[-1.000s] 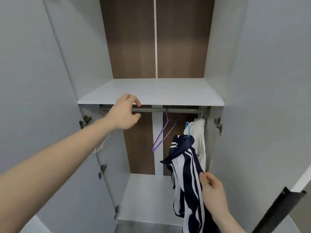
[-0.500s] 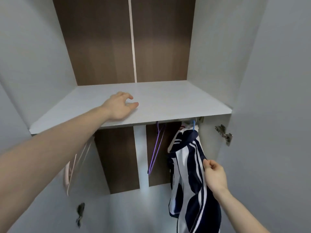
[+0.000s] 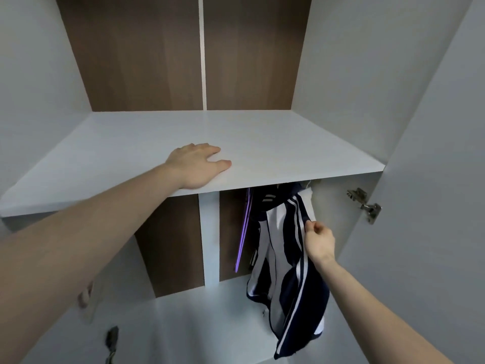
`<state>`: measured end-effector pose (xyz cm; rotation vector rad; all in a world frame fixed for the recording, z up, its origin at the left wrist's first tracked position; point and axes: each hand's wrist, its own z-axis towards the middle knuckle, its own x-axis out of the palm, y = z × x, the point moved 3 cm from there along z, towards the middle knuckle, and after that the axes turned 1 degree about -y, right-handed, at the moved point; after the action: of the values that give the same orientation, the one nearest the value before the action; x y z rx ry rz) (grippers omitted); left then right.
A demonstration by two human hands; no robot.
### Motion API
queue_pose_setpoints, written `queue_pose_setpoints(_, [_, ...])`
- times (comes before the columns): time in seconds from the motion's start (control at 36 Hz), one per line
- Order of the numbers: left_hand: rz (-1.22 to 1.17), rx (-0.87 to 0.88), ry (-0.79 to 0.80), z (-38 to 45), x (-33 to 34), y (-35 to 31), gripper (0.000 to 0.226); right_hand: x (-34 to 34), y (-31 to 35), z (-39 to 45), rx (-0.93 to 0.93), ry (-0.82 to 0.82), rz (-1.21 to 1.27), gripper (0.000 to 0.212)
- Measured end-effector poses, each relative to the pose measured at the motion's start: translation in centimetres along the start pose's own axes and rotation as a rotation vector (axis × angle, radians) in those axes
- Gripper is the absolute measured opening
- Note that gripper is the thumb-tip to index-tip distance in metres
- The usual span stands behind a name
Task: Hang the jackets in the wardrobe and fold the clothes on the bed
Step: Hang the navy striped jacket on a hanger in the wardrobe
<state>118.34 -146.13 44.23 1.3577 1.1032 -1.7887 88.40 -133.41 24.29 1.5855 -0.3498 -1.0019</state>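
Jacket hangs lengthwise downward under the shelf, its right edge pinched by the right hand, while the left hand lies flat and released on top

Bare shelf open above, jacket and purple hanger crowding right bay, left bay free

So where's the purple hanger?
In the head view, the purple hanger hangs under the white shelf, right of centre, just left of the navy-and-white striped jacket.
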Motion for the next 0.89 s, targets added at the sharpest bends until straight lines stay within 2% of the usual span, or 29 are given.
queue_pose_setpoints(0.28, [-0.009, -0.002, -0.009, 0.5, 0.3, 0.5, 0.07, 2.4, -0.1, 3.3, 0.029, 0.01, -0.071, 0.034])
queue_pose_setpoints(0.69, [-0.016, -0.008, -0.011, 0.4, 0.2, 0.4, 0.069, 2.5, -2.8, 2.4, 0.029, 0.055, -0.315, 0.028])
queue_pose_setpoints(0.75, [-0.021, -0.011, -0.01, 0.3, 0.2, 0.3, 0.07, 2.8, -2.5, 1.8, 0.024, -0.005, -0.305, 0.033])
queue_pose_setpoints(0.81, [-0.028, -0.016, -0.013, 0.2, 0.2, 0.3, 0.07, 3.2, -1.9, 0.8, -0.035, -0.138, -0.278, 0.041])
queue_pose_setpoints(0.86, [-0.033, -0.022, -0.014, 0.2, 0.1, 0.3, 0.071, 4.0, -1.1, -0.6, -0.143, -0.248, -0.192, 0.038])
queue_pose_setpoints(0.89, [-0.034, -0.024, -0.014, 0.1, 0.0, 0.3, 0.071, 4.6, -0.7, -1.3, -0.183, -0.249, -0.136, 0.033])
